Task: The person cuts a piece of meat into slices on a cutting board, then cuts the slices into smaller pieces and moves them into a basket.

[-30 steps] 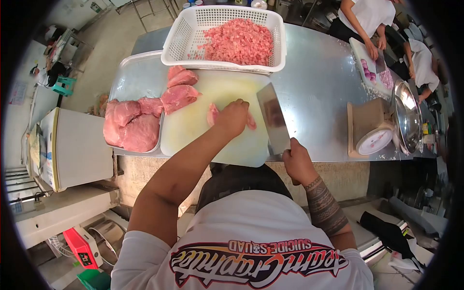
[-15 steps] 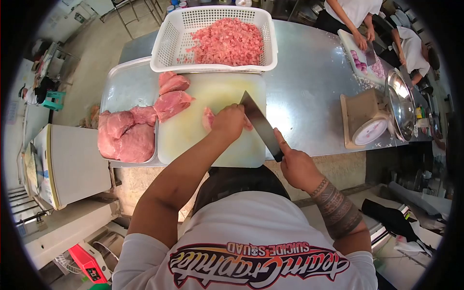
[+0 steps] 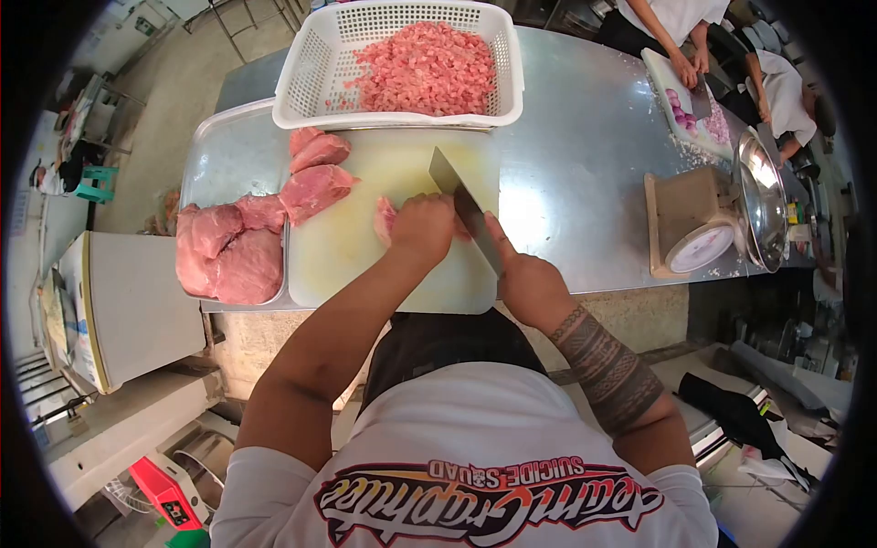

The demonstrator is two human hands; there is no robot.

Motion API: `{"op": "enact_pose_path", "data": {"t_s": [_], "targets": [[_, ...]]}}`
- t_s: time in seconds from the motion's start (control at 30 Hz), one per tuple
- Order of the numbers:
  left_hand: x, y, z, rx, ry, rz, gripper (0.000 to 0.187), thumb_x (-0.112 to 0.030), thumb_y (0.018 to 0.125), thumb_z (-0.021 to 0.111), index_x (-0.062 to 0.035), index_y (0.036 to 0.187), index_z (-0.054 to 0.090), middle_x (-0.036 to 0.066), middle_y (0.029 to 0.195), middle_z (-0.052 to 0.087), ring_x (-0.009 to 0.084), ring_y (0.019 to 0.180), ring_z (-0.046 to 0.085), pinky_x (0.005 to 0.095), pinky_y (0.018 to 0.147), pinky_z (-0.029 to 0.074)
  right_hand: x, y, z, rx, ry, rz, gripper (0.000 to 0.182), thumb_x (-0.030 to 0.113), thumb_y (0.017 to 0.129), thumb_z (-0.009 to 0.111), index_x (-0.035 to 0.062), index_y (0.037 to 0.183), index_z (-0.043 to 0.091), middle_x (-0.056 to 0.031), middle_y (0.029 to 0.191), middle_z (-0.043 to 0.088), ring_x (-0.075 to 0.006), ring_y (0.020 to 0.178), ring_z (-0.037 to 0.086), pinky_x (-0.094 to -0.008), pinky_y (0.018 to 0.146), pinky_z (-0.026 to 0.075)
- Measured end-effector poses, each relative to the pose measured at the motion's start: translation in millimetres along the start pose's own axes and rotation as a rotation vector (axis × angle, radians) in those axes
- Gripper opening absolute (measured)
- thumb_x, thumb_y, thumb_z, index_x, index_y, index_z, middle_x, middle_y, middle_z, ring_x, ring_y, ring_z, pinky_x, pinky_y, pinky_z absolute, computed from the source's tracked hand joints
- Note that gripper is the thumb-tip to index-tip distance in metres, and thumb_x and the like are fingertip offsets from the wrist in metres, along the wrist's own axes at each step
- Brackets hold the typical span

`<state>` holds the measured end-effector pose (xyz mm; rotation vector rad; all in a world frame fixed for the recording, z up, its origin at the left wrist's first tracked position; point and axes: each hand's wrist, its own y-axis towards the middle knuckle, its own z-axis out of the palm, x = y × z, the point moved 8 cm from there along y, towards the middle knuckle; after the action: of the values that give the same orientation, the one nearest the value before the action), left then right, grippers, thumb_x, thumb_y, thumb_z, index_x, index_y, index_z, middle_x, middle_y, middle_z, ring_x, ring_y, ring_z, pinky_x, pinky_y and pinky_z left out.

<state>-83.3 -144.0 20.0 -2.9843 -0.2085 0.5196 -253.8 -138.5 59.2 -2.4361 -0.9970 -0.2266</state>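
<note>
Meat strip (image 3: 385, 221), pink and raw, pinned beneath the left hand with the blade at its right

The strip lies on the white plastic cutting board (image 3: 324, 248); its left end shows past the left hand (image 3: 425, 224), with a sliver of pink between that hand and the blade. The middle is hidden, so whether it is one piece I cannot tell. The left hand is clamped over it from above, fingertips out of sight. The right hand (image 3: 532, 283) grips the broad grey metal cleaver (image 3: 468, 212), forefinger along the blade, which looks to be touching or nearly touching the left knuckles.

Cutting well here should mean tucking the fingertips, letting the flat of the blade ride the knuckles, and moving the holding hand back evenly. Raw meat is likely slippery, so firm pressure and a smooth sliding stroke would serve best.

Left of the strip, raw pink chunks (image 3: 317, 194) sit at the board's edge; beyond the board stands a white perforated plastic basket (image 3: 397, 120) of diced meat (image 3: 427, 68), on the shiny metal table (image 3: 585, 164).
</note>
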Motion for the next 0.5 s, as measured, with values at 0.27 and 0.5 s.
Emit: {"op": "enact_pose_path", "data": {"t_s": [0.27, 0.5], "targets": [[5, -2, 3, 0.006, -0.035, -0.095, 0.011, -0.011, 0.090, 0.065, -0.0048, 0.086, 0.073, 0.017, 0.102, 0.074, 0.0342, 0.106, 0.071, 0.0461, 0.094, 0.057, 7, -36, -13, 0.092, 0.007, -0.046, 0.102, 0.000, 0.087, 0.060, 0.0112, 0.173, 0.007, -0.0169, 0.075, 0.071, -0.0341, 0.065, 0.070, -0.0478, 0.063, 0.057], [4, 0, 12, -0.045, 0.108, -0.038, 0.006, -0.009, 0.087, 0.067, -0.0072, 0.088, 0.073, 0.015, 0.101, 0.073, 0.0325, 0.102, 0.070, 0.0448, 0.093, 0.056, 0, -8, 13, 0.054, 0.078, -0.020, 0.103, -0.001, 0.086, 0.059, 0.0135, 0.173, 0.006, -0.0208, 0.078, 0.071, -0.0389, 0.071, 0.071, -0.0509, 0.069, 0.057]]}}
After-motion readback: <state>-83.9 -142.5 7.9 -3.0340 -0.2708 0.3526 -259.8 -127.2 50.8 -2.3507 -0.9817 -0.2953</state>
